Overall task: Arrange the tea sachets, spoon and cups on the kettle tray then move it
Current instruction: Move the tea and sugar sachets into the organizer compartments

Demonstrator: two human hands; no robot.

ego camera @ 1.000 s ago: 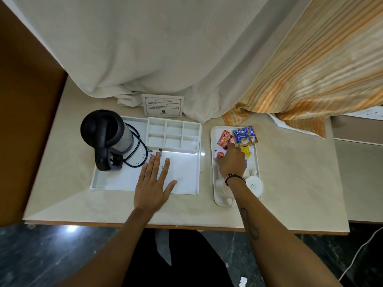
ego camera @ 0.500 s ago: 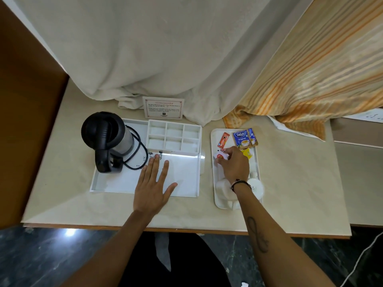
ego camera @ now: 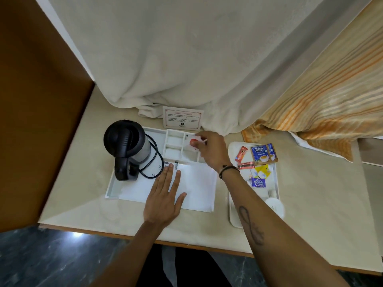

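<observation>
A white kettle tray point(ego camera: 116, 189) lies on the beige table, with a black kettle point(ego camera: 126, 146) at its left and a divided compartment section point(ego camera: 175, 146) at its back. My left hand point(ego camera: 165, 195) rests flat and open on the tray's front part. My right hand point(ego camera: 209, 150) hovers over the compartments, pinching a small white sachet with a red mark point(ego camera: 194, 140). To the right, a smaller white tray point(ego camera: 233, 216) carries several sachets, among them blue Tetley packets point(ego camera: 261, 153), and a white cup point(ego camera: 274, 207).
A printed card point(ego camera: 182, 118) stands behind the kettle tray. White fabric point(ego camera: 186, 59) and a striped orange cloth point(ego camera: 323, 96) hang onto the table's back. A brown wooden panel point(ego camera: 37, 100) borders the left. The kettle cord point(ego camera: 154, 164) loops on the tray.
My right hand has lifted a small sachet from the right tray and carried it left over the compartments. The left hand has stayed flat on the kettle tray.
</observation>
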